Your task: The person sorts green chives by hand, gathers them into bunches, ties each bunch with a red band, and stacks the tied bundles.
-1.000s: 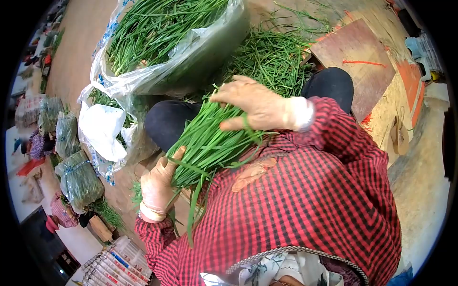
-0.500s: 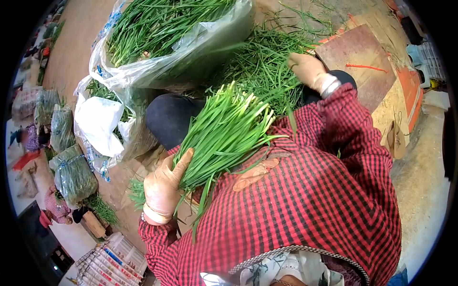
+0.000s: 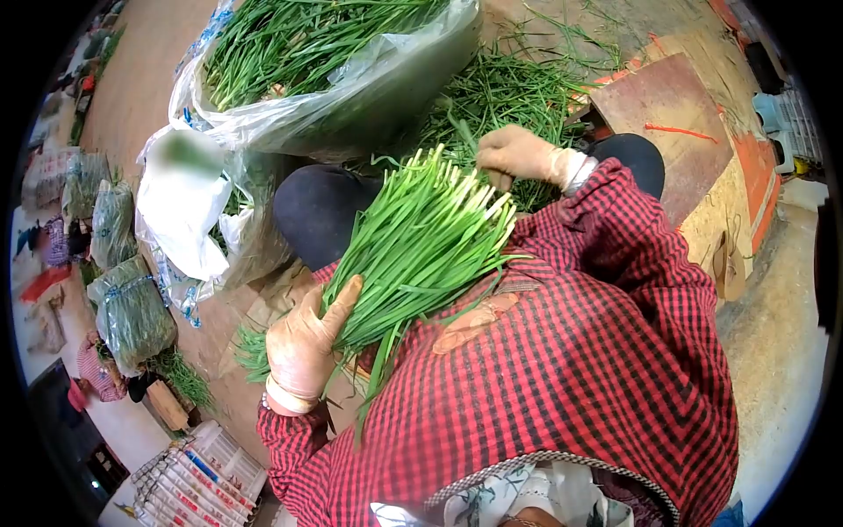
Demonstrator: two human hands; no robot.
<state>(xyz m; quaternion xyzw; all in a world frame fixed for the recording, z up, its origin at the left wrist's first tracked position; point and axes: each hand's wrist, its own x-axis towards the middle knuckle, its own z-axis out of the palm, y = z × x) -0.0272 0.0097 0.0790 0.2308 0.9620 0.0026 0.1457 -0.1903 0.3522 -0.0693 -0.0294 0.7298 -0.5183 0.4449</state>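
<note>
My left hand [image 3: 300,347], in a thin pale glove, is closed around the lower leafy part of a bunch of green stalks [image 3: 413,246] lying across my lap. The pale cut ends of the bunch point up and to the right. Just right of those ends is my right hand [image 3: 524,156], also gloved, its fingers pinched together around a few green blades. Behind it, loose green leaves [image 3: 500,97] are heaped on the floor between my knees.
A large clear plastic bag [image 3: 386,83] full of green stalks stands ahead, with a smaller white bag [image 3: 180,220] at its left. At right lies a brown board [image 3: 667,123] with a red string. Wrapped bundles [image 3: 132,312] and a person [image 3: 98,369] are at far left.
My right hand swept off the bunch out to the right, then came back left near the cut ends. My left hand has kept its hold on the bunch.
</note>
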